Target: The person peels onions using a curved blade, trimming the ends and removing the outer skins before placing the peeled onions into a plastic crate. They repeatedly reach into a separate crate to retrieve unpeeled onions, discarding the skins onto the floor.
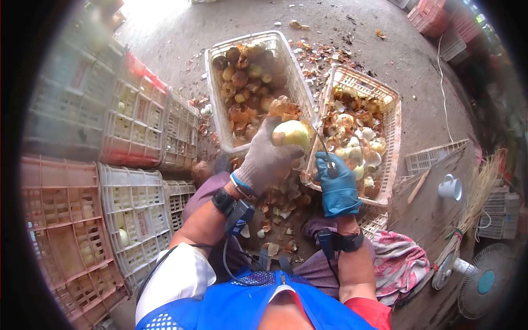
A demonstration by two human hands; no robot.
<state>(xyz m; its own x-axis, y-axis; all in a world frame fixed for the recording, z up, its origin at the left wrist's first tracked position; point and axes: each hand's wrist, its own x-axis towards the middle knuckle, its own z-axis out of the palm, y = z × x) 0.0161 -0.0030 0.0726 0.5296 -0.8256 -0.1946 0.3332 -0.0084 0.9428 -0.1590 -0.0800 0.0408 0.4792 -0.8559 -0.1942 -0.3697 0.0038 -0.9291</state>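
My left hand (pixel 265 160), in a pale knit glove, is closed around a yellow-white onion (pixel 291 134), partly peeled, with loose brown skin (pixel 285 108) just above it. In a blue glove, my right hand (pixel 337 187) grips a small knife (pixel 321 136) whose thin blade points up toward the onion. Behind the left hand stands a white crate (pixel 300 77) of brown-skinned onions (pixel 240 78). To its right, a second crate (pixel 394 137) contains onion skins and pale onion pieces (pixel 367 133), with my right hand overlapping its near left side.
Stacked crates (pixel 135 203) line the left side, some with pale onions inside. Onion skins (pixel 330 55) litter the floor. At right are a white mug (pixel 450 187), a straw broom (pixel 472 206), a fan (pixel 487 280) and a pink-and-white cloth (pixel 400 261).
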